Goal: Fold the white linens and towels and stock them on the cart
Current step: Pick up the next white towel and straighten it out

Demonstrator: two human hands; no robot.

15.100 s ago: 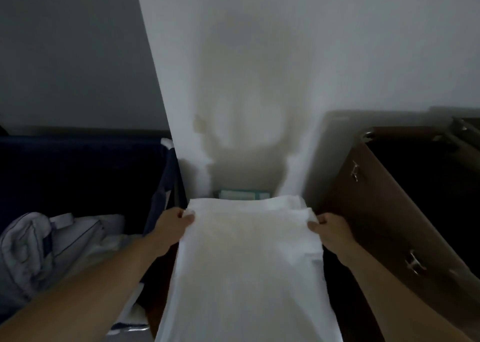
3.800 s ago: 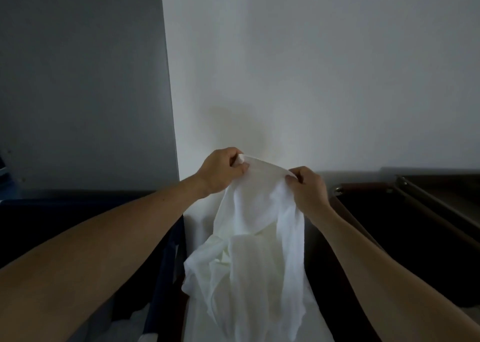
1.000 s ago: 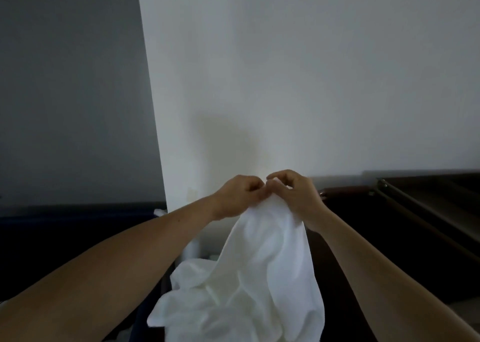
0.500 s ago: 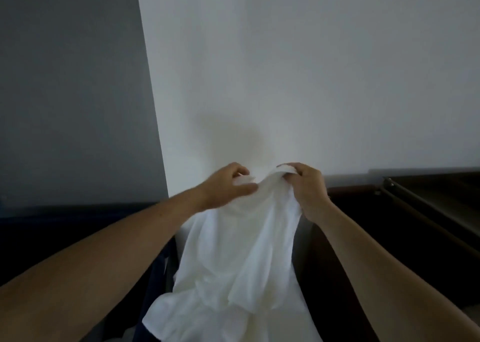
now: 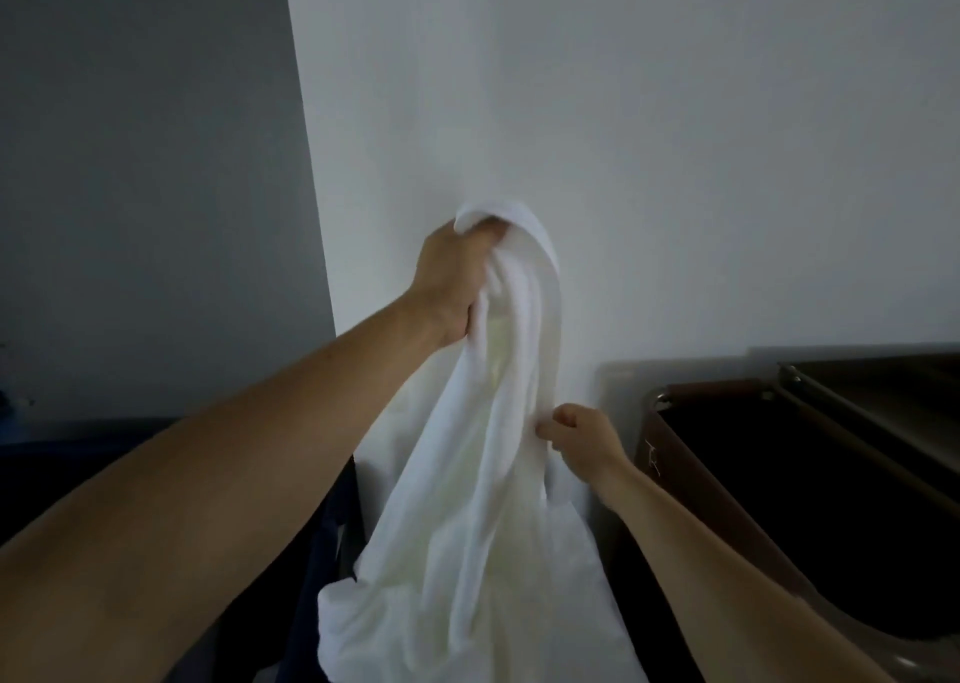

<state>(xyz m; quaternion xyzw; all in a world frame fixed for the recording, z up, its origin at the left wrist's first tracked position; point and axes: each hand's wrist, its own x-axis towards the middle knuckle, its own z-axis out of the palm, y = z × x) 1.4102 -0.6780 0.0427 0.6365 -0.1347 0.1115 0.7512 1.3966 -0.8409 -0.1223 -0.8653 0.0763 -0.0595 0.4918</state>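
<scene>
A white linen hangs bunched in front of the white wall. My left hand grips its top, raised high, with the cloth looped over my fingers. Lower and to the right, my right hand pinches the linen's right edge. The cloth's lower part drapes down onto a white surface at the bottom middle; what lies under it is hidden.
A dark brown cart with metal corner fittings stands at the right. A dark blue bin edge shows at the left, behind my left arm. The white wall is close ahead, beside a grey wall.
My hands were together at the linen's top. My left hand has since lifted the top higher, and my right hand has slid down along the right edge.
</scene>
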